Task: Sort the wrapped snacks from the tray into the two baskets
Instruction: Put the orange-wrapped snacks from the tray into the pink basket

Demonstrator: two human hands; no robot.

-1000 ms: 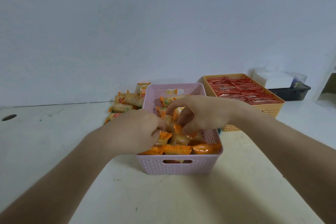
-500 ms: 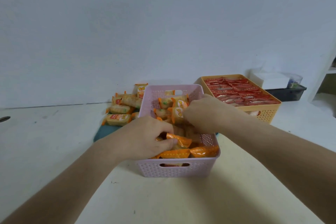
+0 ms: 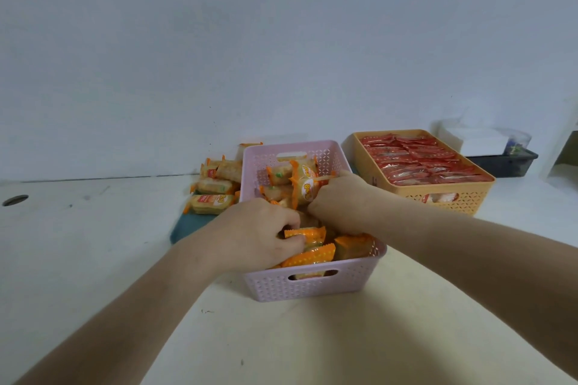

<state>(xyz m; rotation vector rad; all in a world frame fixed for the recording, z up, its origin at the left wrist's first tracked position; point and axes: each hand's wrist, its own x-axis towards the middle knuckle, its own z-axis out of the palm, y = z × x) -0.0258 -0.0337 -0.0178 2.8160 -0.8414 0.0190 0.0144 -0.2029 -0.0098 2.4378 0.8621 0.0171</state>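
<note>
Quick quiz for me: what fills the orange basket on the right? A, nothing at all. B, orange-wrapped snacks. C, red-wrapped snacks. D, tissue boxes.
C: the orange basket is packed to its rim with red-wrapped snacks, while the orange-wrapped snacks lie in the pink basket, where both hands are working.

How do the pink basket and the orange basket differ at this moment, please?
The pink basket holds jumbled orange-and-yellow wrapped snacks; the orange basket holds red packets laid in flat rows. Both hands are in the pink basket; none touches the orange basket, which stands farther back on the right. Both have perforated walls.
</note>
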